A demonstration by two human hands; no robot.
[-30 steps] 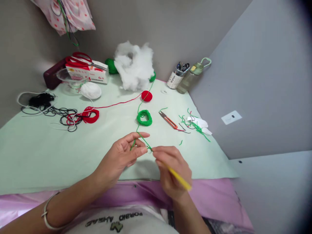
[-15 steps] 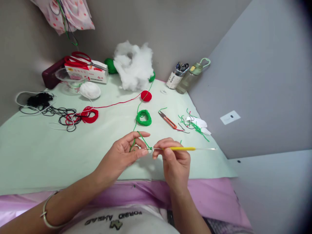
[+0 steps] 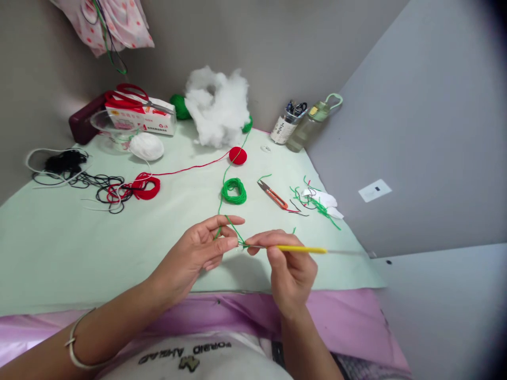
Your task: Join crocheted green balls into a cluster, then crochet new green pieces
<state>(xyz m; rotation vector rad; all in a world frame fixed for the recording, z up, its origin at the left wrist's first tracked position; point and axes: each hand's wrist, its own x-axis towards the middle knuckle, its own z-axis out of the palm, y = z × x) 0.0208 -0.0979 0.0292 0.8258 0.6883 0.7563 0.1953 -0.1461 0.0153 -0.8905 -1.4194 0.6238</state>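
Note:
My left hand pinches a small piece of green yarn between thumb and fingers, and a strand runs over its raised index finger. My right hand grips a crochet hook with a yellow handle; its thin metal tip meets the yarn by the left fingertips. From the left hand the strand leads up the table beside a coil of green yarn and past a red ball toward the back. The exact loop on the hook's tip is too small to make out.
Orange thread snips lie right of the coil, near yarn scraps. White stuffing sits at the back. Tangled black yarn, a white yarn ball and a box with red scissors are left; a bottle stands back right.
My right hand has moved slightly right and down with the crochet hook, which now tilts more and slopes down to the right. My left hand has stayed nearly in place.

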